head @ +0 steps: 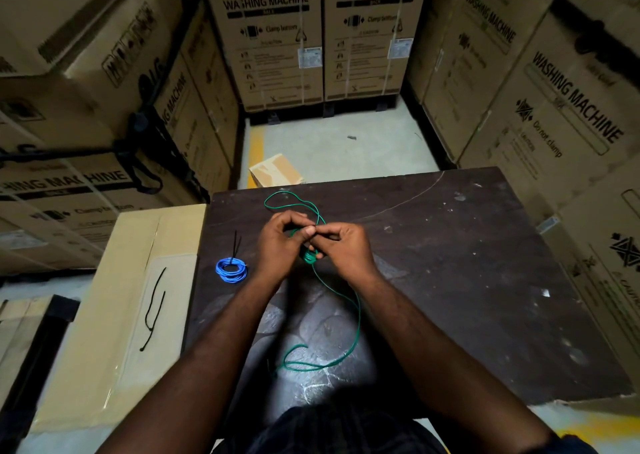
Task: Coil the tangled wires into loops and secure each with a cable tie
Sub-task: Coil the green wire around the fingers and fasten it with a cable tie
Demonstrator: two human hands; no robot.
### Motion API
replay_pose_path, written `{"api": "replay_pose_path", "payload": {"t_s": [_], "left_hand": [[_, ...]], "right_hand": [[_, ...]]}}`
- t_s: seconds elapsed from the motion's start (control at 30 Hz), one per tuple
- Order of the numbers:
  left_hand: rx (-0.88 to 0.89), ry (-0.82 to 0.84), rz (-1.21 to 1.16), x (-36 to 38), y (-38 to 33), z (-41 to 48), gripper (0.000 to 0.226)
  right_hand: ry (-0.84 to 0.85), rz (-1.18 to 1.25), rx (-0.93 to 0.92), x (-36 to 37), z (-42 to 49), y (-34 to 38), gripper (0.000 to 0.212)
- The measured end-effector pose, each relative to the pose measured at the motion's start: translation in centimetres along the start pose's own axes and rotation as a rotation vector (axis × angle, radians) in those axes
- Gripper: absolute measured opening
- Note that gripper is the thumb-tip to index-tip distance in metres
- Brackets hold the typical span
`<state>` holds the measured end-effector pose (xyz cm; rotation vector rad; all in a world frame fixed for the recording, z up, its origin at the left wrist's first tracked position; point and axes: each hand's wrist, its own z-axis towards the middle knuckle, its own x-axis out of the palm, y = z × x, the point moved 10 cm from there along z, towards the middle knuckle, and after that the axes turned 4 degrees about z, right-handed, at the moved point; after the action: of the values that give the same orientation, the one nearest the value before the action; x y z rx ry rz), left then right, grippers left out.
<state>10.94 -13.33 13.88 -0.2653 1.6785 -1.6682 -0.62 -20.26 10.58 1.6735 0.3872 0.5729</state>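
My left hand [282,242] and my right hand [341,247] meet over the middle of the dark table [467,280], both pinching a green wire [358,311]. A small green coil shows between my palms. One loose green loop runs beyond my hands; a long tail curves toward me and bends back near the front edge. A blue wire coil [232,271] lies left of my left hand, held by a black cable tie [236,246] whose tail sticks up.
A flat cardboard box [114,315] adjoins the table's left side with a black cord [154,310] lying on it. Tall washing machine cartons stand all around. A small cardboard box [276,174] sits on the floor beyond the table.
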Motion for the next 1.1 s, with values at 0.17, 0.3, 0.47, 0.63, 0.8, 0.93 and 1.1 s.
{"api": "replay_pose_path", "payload": {"t_s": [0.17, 0.3, 0.47, 0.63, 0.8, 0.93, 1.1], "left_hand": [[-0.200, -0.001, -0.239, 0.0, 2.2, -0.9, 0.011], [-0.676, 0.131, -0.332, 1.4, 6.9, -3.7, 0.033], [-0.914, 0.371, -0.430, 3.4, 8.8, -6.4, 0.037], [-0.870, 0.240, -0.569, 2.1, 7.6, -4.9, 0.016], [-0.837, 0.238, -0.738, 2.2, 5.6, -4.5, 0.020], [-0.812, 0.226, -0.769, 2.6, 4.9, -4.4, 0.025], [-0.829, 0.244, -0.841, 3.1, 4.4, -4.4, 0.026]], "right_hand": [[-0.018, 0.002, 0.014, -0.3, 0.2, 0.3, 0.010], [0.000, 0.009, 0.014, -0.9, 0.2, 0.6, 0.012], [0.101, 0.010, 0.023, -0.5, -0.4, 0.5, 0.017], [0.221, 0.061, 0.097, 0.3, -1.4, -0.3, 0.012], [0.281, 0.139, 0.148, 0.8, -2.3, -0.5, 0.015], [0.291, 0.160, 0.138, 1.1, -2.6, -0.1, 0.008], [0.264, 0.148, 0.128, 1.1, -2.7, 0.0, 0.008]]}}
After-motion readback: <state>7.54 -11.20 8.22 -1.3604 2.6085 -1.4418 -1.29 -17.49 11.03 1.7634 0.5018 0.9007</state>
